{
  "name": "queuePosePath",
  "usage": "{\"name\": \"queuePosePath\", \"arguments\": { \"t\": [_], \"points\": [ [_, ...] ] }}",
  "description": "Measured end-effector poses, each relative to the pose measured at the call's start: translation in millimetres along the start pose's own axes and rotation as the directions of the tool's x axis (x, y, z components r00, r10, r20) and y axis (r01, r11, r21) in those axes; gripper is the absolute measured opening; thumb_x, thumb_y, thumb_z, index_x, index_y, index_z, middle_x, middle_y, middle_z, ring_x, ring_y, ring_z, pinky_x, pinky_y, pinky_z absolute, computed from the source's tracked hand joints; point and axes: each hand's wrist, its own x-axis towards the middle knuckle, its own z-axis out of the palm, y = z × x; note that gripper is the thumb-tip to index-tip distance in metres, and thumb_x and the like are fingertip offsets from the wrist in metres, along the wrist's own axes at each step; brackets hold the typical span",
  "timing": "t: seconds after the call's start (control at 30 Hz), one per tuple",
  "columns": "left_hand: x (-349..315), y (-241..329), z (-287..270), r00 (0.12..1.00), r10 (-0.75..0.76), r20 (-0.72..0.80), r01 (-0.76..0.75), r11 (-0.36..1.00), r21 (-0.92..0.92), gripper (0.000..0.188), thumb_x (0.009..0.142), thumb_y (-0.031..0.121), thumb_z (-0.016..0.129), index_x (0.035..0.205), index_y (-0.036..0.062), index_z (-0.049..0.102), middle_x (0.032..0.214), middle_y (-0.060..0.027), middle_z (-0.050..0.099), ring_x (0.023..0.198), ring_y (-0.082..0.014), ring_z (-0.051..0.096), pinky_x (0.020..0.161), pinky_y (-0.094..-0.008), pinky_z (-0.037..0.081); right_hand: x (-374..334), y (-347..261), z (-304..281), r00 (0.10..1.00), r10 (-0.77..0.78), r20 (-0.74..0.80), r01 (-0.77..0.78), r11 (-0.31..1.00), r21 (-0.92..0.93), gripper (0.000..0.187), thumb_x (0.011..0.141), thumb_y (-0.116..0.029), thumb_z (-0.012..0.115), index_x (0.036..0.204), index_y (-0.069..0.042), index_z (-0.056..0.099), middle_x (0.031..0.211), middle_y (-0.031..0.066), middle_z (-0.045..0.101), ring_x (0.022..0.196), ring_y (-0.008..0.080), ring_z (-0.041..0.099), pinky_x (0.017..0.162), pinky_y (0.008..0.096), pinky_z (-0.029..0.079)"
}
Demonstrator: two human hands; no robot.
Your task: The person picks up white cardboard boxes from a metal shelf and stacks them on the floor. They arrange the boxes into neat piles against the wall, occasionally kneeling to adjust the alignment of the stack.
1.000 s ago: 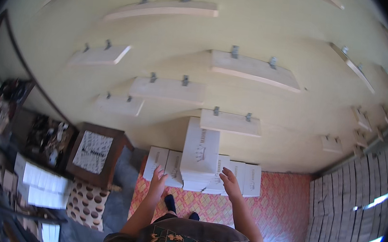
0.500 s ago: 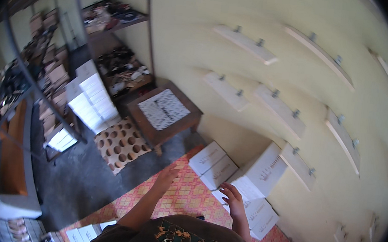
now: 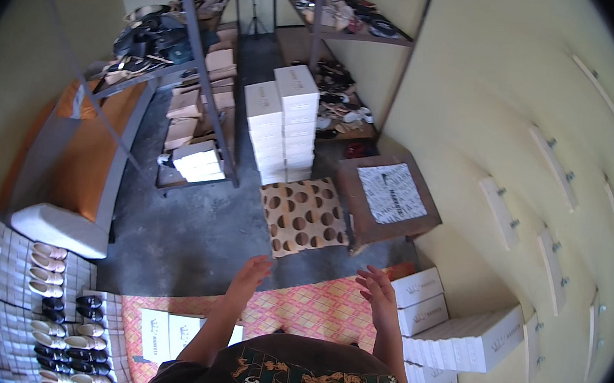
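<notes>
Stretched out in front of me, my left hand point(image 3: 252, 271) is open with its fingers apart, above the edge of a red and yellow patterned mat point(image 3: 295, 299). Level with it, my right hand point(image 3: 379, 289) also hangs open, fingers spread and nothing in them. Just right of that hand, white cardboard boxes point(image 3: 449, 333) are stacked along the wall, and I cannot see the hand touching them. A square cushion point(image 3: 303, 217) with dark round spots lies on the grey floor beyond both hands. More white boxes point(image 3: 171, 333) lie on the mat beside my left forearm.
A low brown table point(image 3: 425, 196) with a printed sheet stands by the wall, near a tall stack of white boxes point(image 3: 284, 125). Metal shelving point(image 3: 207, 76) holds shoes and cartons. At left are an orange-brown couch point(image 3: 98, 147) and rows of shoes point(image 3: 70, 346). Small wall shelves point(image 3: 560, 169) project at right.
My view has swung left, bringing the couch and rows of shoes into sight. The wall shelves and boxes have shifted right in the picture. Both hands stay open and raised.
</notes>
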Motion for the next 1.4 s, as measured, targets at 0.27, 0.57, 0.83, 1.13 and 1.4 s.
{"name": "queuePosePath", "arguments": {
  "t": [0.27,0.57,0.83,1.13,1.4],
  "points": [
    [24.8,24.1,-81.4,0.989,-0.010,-0.149,-0.003,0.996,-0.085,0.043,0.088,0.033,0.047,0.123,0.0097,0.042,0.118,-0.0047,0.054,0.103,-0.0151,0.051,0.087,-0.0316,0.034,91.9,-16.2,80.5,0.992,0.034,0.122,-0.030,0.999,-0.030,0.037,0.087,-0.024,0.051,0.122,-0.011,0.045,0.115,0.0057,0.055,0.102,0.0156,0.052,0.082,0.0310,0.037],
    [143.0,69.2,-94.7,0.983,0.044,-0.177,-0.068,0.989,-0.129,0.038,0.090,0.028,0.045,0.123,0.0096,0.043,0.116,-0.0055,0.055,0.101,-0.0147,0.053,0.084,-0.0288,0.036,240.5,-31.8,87.9,0.996,0.066,0.060,-0.070,0.995,0.064,0.036,0.087,-0.022,0.050,0.121,-0.011,0.046,0.111,0.0047,0.057,0.099,0.0150,0.053,0.081,0.0299,0.038],
    [271.9,146.9,-84.3,0.970,0.089,-0.225,-0.129,0.977,-0.171,0.038,0.090,0.028,0.046,0.122,0.0081,0.044,0.117,-0.0063,0.055,0.101,-0.0155,0.053,0.084,-0.0289,0.037,403.1,-82.4,104.3,0.997,0.058,0.060,-0.058,0.998,0.013,0.037,0.087,-0.024,0.051,0.121,-0.011,0.046,0.110,0.0047,0.057,0.097,0.0138,0.053,0.082,0.0292,0.038],
    [402.5,187.9,-95.4,0.984,-0.025,-0.179,-0.021,0.968,-0.249,0.042,0.086,0.031,0.049,0.122,0.0094,0.043,0.119,-0.0067,0.053,0.104,-0.0186,0.051,0.088,-0.0332,0.034,538.6,-104.3,145.1,0.993,0.072,0.095,-0.066,0.996,-0.067,0.040,0.085,-0.028,0.052,0.122,-0.012,0.045,0.114,0.0048,0.054,0.101,0.0145,0.051,0.084,0.0319,0.036],
    [551.5,233.4,-122.5,0.991,-0.133,0.034,0.136,0.984,-0.113,0.044,0.086,0.035,0.049,0.123,0.0116,0.043,0.118,-0.0062,0.053,0.107,-0.0193,0.049,0.089,-0.0345,0.034,671.5,-82.4,169.2,0.981,0.186,-0.049,-0.191,0.973,-0.129,0.050,0.083,-0.036,0.054,0.124,-0.013,0.041,0.117,0.0024,0.051,0.104,0.0151,0.047,0.081,0.0351,0.036]
  ]
}}
